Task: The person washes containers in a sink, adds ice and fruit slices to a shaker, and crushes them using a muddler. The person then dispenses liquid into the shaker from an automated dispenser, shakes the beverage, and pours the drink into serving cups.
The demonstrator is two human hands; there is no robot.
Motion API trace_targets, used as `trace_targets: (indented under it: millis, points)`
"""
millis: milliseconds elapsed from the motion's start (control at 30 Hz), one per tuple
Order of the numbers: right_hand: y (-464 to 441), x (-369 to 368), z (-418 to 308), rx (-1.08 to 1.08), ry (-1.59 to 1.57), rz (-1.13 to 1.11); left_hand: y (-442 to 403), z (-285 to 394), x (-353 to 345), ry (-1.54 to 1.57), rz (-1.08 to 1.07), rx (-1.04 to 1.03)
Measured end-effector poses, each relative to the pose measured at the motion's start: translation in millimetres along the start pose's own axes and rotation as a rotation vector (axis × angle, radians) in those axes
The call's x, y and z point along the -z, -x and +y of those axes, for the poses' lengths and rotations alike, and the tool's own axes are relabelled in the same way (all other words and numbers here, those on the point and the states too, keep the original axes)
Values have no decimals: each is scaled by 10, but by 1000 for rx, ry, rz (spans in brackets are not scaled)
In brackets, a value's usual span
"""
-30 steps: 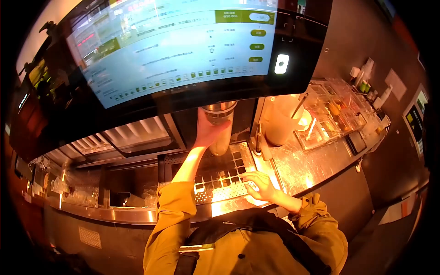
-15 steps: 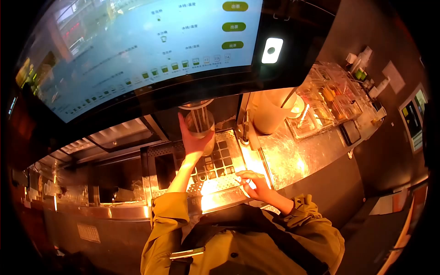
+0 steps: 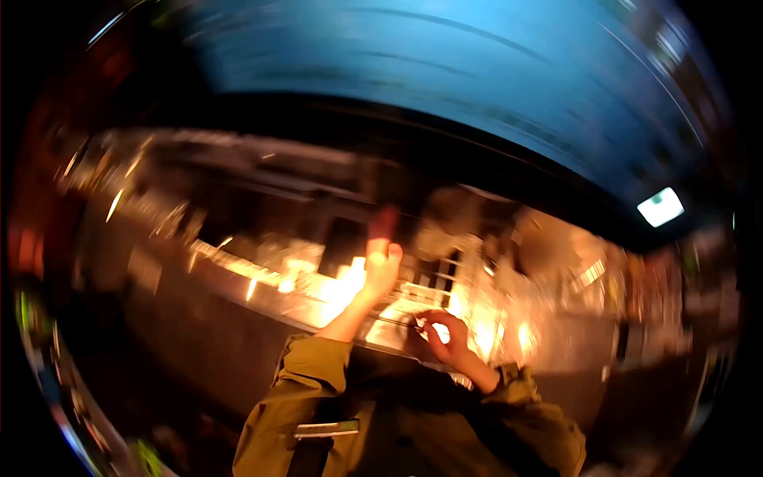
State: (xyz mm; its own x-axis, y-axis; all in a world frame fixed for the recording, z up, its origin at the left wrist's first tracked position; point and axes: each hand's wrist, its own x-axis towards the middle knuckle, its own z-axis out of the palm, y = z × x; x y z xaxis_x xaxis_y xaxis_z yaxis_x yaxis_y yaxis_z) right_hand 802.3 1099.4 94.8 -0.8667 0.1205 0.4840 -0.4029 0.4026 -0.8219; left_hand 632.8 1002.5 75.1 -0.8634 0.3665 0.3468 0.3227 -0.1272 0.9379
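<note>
The view is strongly smeared by motion. My left hand (image 3: 381,262) reaches up over the metal counter, its fingers pointing toward the dark space under the screen. Its fingertips are blurred, and no cup can be made out clearly in it. To its right is a blurred, rounded pale shape (image 3: 447,208). Lower and further right, my right hand (image 3: 447,334) hovers near the front edge of the slotted metal grate (image 3: 425,296), with fingers loosely curved, a bright gap between them and the thumb, and nothing visible held.
A large lit screen (image 3: 445,56) spans the top, with a bright white panel (image 3: 660,207) at its lower right. A blurred, large rounded container (image 3: 548,246) stands right of the grate. Smeared containers line the counter's right end. Glare covers the metal around both hands.
The view has swung and blurred, so the screen and counter are tilted the other way. The clear cup earlier gripped by my left hand is no longer distinct there. My right hand keeps a similar pose.
</note>
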Motion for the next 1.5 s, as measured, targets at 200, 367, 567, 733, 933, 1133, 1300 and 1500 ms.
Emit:
trace_targets:
  millis: [200,367,567,733,933,1133,1300,1500]
  points:
    - [-616,-1725,-236,-55,-342,-318,913,225,2513,188,330,249]
    - [-897,-4125,-870,-78,-571,-712,2442,-426,5109,617,661,328]
    - [-1416,-6605,-1559,467,-438,-954,2925,-1143,6503,247,446,292]
    - [-2201,-8449,-1267,509,-209,-643,1483,-619,7878,826,467,323]
    - [-3660,-10632,-1002,226,110,-519,256,567,10412,770,615,68]
    - [-4693,-11529,-1375,178,-9,-1149,-2243,65,12929,-398,556,-68]
    - [-5390,-12424,-1090,-424,-200,-702,-5080,-230,13838,-680,281,-318]
    - [-5608,-12804,-1170,-520,-185,-60,-7469,-701,13599,-463,504,-290]
